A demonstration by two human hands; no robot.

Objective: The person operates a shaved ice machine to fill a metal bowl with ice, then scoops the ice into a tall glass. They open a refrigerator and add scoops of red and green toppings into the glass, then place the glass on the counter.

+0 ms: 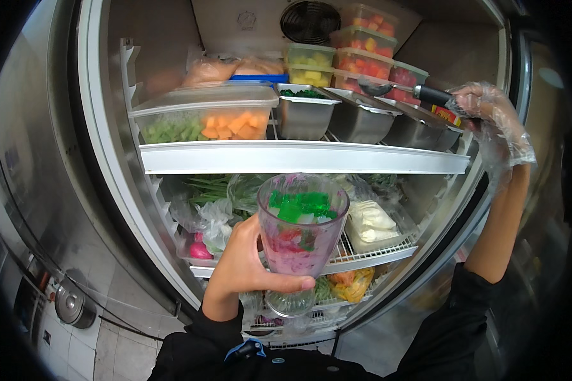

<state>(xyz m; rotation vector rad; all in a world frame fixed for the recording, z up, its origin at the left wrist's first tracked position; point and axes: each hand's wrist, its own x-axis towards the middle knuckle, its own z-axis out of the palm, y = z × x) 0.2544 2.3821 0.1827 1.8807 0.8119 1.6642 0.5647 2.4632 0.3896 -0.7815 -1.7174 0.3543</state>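
My bare left hand [240,264] is wrapped around a footed clear glass [324,247], held upright in front of the open refrigerator. Green jelly cubes [305,205] top the glass, with whitish pieces, something red, and pink smears on its wall. In a clear plastic glove, my right hand [493,114] grips the black handle of a metal scoop [376,88]. The scoop's bowl hangs above the steel pans; I cannot tell whether it holds anything. Green jelly fills a steel pan [307,114] on the upper shelf, and a second steel pan [364,119] stands beside it.
A lidded plastic container [202,112] with green and orange fruit pieces sits at the shelf's left. Stacked fruit tubs [364,62] rise behind the pans. The white shelf edge [305,159] runs just beyond the glass. Bagged produce [214,219] lies below. A lidded metal pot [71,305] stands lower left.
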